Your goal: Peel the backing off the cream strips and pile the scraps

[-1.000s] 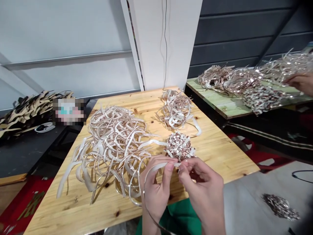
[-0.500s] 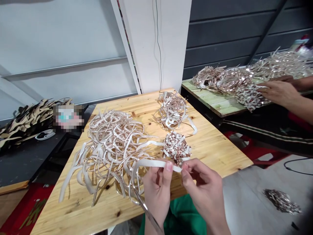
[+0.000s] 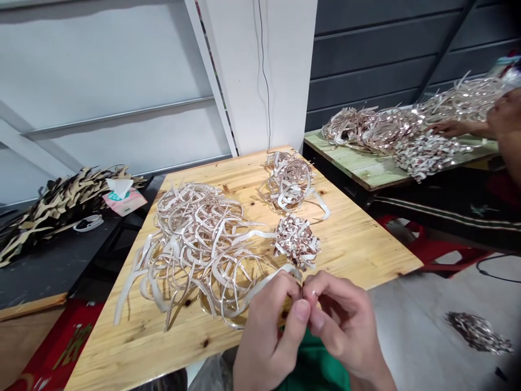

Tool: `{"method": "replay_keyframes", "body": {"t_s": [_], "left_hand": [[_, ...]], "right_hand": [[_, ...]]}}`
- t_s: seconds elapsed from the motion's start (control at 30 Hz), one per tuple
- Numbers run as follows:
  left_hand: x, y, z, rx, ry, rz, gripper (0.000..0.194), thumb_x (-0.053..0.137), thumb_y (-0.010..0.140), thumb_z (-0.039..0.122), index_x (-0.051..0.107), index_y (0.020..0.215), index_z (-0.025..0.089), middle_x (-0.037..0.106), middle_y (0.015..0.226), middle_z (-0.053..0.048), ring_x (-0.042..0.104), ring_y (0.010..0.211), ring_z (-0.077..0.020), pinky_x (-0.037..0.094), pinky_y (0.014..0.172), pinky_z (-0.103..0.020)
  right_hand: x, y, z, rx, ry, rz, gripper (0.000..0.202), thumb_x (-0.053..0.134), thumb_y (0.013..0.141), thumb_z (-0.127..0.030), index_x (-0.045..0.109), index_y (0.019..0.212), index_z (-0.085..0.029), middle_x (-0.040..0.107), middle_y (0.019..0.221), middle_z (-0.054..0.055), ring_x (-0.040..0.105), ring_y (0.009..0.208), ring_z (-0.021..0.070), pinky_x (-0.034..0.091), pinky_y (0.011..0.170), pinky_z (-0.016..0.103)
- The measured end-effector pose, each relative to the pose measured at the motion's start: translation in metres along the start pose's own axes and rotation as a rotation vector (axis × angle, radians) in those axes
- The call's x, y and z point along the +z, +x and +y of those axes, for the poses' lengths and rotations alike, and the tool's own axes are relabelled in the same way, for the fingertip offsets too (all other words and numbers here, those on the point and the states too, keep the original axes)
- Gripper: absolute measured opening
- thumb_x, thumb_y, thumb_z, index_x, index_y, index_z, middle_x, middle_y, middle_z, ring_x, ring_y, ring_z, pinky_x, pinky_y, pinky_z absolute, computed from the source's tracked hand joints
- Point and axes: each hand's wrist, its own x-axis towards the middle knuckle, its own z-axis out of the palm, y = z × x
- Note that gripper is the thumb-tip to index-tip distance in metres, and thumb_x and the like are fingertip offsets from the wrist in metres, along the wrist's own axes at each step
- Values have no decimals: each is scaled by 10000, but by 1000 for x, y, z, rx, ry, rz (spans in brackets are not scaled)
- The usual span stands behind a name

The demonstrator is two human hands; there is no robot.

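Note:
My left hand and my right hand meet fingertip to fingertip at the table's front edge. Between my left thumb and fingers is pinched the end of a pale strip, which curves back to the left over the table. My right thumb and forefinger pinch at the same spot; the strip's end is hidden there. Just behind my hands lies a round clump of short folded pieces. To the left spreads a large tangle of shiny pale strips.
A smaller strip pile lies at the back of the wooden table. At the right, another person's hand touches strips on a green table. A tissue box stands left; a bundle lies on the floor.
My hands have come together and the strip between them is now mostly covered. The metal blades beside my left hand no longer show. The other person's hands have moved apart.

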Motion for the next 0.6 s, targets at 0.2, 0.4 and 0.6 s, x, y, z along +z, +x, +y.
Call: {"method": "replay_keyframes", "body": {"t_s": [0.2,0.4,0.6], "left_hand": [[1,1,-6,22,44,-1,338,378,1149,339,562,886,234,581,825,-22,586,765,-196,429,716,-326],[7,-1,-17,135,68,89,310,389,1144,298,520,868,245,548,785,-4,551,712,-183,406,667,-318],[12,2,-24,119,-112,119,362,391,1150,348,525,833,238,539,729,-2,533,647,-170,393,601,-315]], "right_hand": [[-1,2,-5,57,-16,-10,247,740,907,-295,589,728,-219,430,568,-75,338,501,105,273,483,248],[2,-1,-6,195,181,-10,314,778,902,-413,612,731,-209,471,605,-59,326,484,94,233,463,240],[3,2,-4,335,381,13,363,815,858,-486,624,734,-203,514,498,-66,333,356,67,248,425,208]]}}
